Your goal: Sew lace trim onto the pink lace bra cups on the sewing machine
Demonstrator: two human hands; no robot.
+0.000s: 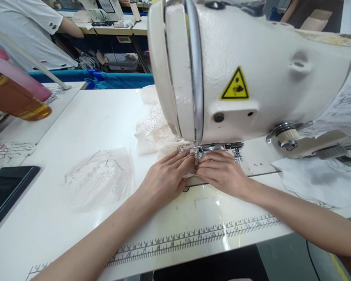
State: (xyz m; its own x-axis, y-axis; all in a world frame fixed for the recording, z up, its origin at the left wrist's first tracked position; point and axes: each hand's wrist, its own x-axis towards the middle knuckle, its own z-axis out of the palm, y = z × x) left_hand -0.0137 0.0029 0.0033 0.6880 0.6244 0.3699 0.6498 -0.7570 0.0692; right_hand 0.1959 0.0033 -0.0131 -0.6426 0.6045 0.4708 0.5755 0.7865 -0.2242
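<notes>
at the sewing machine (251, 50), both hands (166, 176) (224, 171) lie palm-down on lace (155, 134).

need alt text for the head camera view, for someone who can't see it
A person's left hand and right hand press pale lace fabric under the needle area of a white sewing machine. Left of the hands, a crumpled sheer piece lies on the white table, whose front edge carries a printed ruler.

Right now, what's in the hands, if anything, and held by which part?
The left hand and right hand lie on the near part of the pale lace fabric at the sewing machine; whether either pinches it cannot be told.
</notes>
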